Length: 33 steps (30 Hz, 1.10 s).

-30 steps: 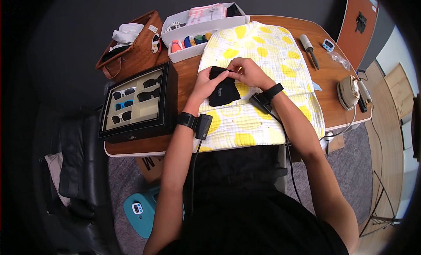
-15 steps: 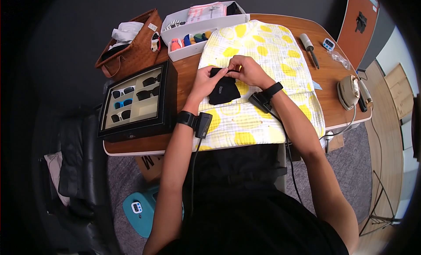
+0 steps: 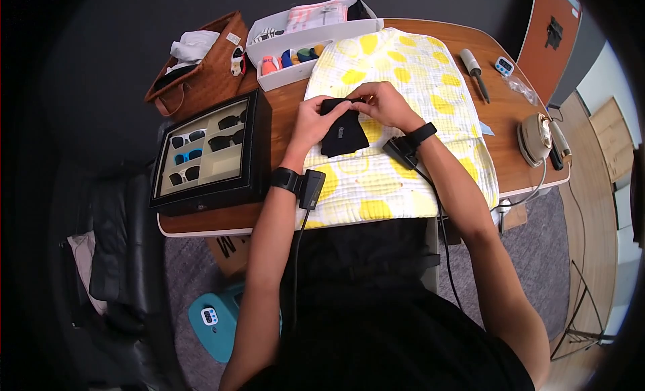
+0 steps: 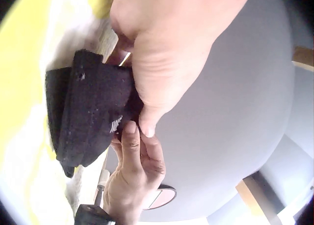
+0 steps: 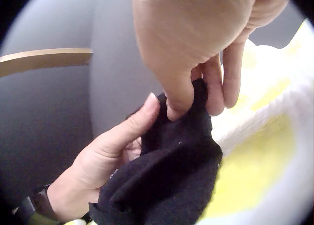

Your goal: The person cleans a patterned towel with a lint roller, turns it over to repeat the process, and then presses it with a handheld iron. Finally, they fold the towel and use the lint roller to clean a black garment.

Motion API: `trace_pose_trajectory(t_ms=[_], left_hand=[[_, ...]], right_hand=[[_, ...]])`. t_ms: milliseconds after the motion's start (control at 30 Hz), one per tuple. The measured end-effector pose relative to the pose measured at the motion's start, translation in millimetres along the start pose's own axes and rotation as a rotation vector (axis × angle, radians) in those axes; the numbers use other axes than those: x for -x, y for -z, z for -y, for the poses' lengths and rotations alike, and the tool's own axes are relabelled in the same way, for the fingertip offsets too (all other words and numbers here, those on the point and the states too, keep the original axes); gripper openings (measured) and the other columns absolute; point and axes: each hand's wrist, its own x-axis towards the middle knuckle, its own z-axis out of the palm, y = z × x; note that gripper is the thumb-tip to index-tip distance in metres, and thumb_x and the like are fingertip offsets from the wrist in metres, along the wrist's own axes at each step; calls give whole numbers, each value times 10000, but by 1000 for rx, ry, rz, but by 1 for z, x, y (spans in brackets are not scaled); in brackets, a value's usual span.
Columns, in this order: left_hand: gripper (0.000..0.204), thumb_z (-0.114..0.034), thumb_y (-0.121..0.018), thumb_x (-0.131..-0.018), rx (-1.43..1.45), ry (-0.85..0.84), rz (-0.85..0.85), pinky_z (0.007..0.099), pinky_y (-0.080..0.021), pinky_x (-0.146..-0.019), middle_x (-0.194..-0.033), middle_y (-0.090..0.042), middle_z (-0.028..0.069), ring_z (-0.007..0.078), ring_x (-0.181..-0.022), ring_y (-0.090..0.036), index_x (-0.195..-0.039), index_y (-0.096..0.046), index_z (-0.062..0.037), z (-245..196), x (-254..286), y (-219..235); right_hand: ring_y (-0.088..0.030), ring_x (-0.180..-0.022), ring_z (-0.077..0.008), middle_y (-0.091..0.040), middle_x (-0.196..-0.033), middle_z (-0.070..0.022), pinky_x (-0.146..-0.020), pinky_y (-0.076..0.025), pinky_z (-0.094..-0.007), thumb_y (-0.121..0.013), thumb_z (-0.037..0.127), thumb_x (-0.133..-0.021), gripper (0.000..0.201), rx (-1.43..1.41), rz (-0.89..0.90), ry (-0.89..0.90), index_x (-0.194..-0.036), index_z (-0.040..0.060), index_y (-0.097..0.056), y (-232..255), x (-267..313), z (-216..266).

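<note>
A folded black sock (image 3: 344, 137) with small pale lettering lies over the yellow-and-white cloth (image 3: 376, 189). At its upper left corner my left hand (image 3: 314, 125) pinches the fabric, thumb on top. My right hand (image 3: 388, 109) grips the far edge between thumb and fingers, its thumb tip close to the left one. From the left wrist, the sock (image 4: 91, 107) shows stacked layers with a raised edge. In the right wrist view the right hand (image 5: 206, 43) holds an upper corner while the fabric sags below in folds.
To the left stands a black case (image 3: 259, 149) of sunglasses. Behind it are a brown basket (image 3: 208, 82) and a white box (image 3: 289, 78) with rolled colourful items. Toward the right lie a lint roller (image 3: 474, 67), a timer (image 3: 504, 66) and a corded handheld steamer (image 3: 533, 142).
Both hands stay at the sock's far edge, and the right thumb has come nearer the left thumb. The whole head view has shifted slightly.
</note>
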Motion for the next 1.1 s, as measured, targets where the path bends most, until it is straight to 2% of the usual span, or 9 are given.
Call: trace_pose_trajectory(t_ms=[133,333,533,733,900,967,1033,1067,1100], left_hand=[[284,-227,-739,-967,-8,81,-2,226,-524,-675,-932,-742,44,71,-793,-661,-1063,-732,40,-13,7,-8],[328,-306,-710,-988,-52,-26,6,235,-492,-698,-876,-691,-4,53,-781,-596,-1028,-718,20,-3,3,-1],[233,-205,-713,-976,-142,-177,-51,252,-503,-745,-925,-689,27,66,-831,-599,-1037,-681,17,1,3,-2],[238,-168,-729,-955,-188,-263,-33,272,-518,-784,-955,-705,49,89,-880,-625,-1085,-673,23,-7,5,0],[334,-158,-773,-914,-44,-135,-14,298,-540,-832,-1061,-706,66,139,-914,-654,-1168,-644,17,-9,8,-6],[379,-128,-782,-904,-3,-196,-5,287,-546,-858,-1109,-693,68,133,-951,-655,-1218,-617,4,-14,11,-7],[339,-84,-758,-917,281,78,181,316,-576,-866,-1109,-693,103,154,-1010,-670,-1204,-611,22,-15,13,-4],[305,-82,-704,-960,435,206,220,361,-605,-847,-1108,-693,148,227,-1019,-710,-1207,-586,51,-16,17,-8],[305,-82,-704,-960,435,205,220,361,-605,-847,-1108,-693,148,227,-1019,-710,-1207,-586,51,-18,16,-7]], right_hand=[[-676,-726,-223,-740,-895,-144,-705,-555,-325,-780,49,-854,158,-10,-62,62,-999,-6,-748,3,0,8],[-685,-738,-230,-743,-909,-147,-706,-555,-328,-786,52,-844,172,55,-55,98,-1001,-4,-745,4,0,11],[-716,-809,-243,-765,-983,-160,-797,-572,-328,-766,78,-867,272,-95,-23,-27,-1125,-3,-751,0,1,5],[-727,-837,-246,-764,-979,-171,-807,-579,-334,-750,96,-890,250,-105,-32,23,-1116,-12,-749,2,-2,-2],[-729,-811,-231,-762,-980,-155,-752,-586,-324,-745,83,-897,206,-35,-131,72,-1075,-21,-739,1,-2,6],[-729,-797,-212,-760,-971,-140,-729,-586,-315,-740,79,-904,198,-13,-175,128,-1074,-22,-731,-1,-3,9],[-722,-765,-161,-754,-962,-107,-711,-580,-290,-720,83,-931,208,-374,-270,-34,-1109,-24,-716,-2,-5,10],[-712,-745,-123,-748,-930,-90,-698,-572,-266,-706,95,-952,216,-454,-371,6,-1129,-27,-705,-1,-10,5],[-706,-727,-119,-752,-904,-95,-692,-569,-260,-705,106,-957,218,-415,-436,-7,-1130,-27,-709,5,-12,-1]])
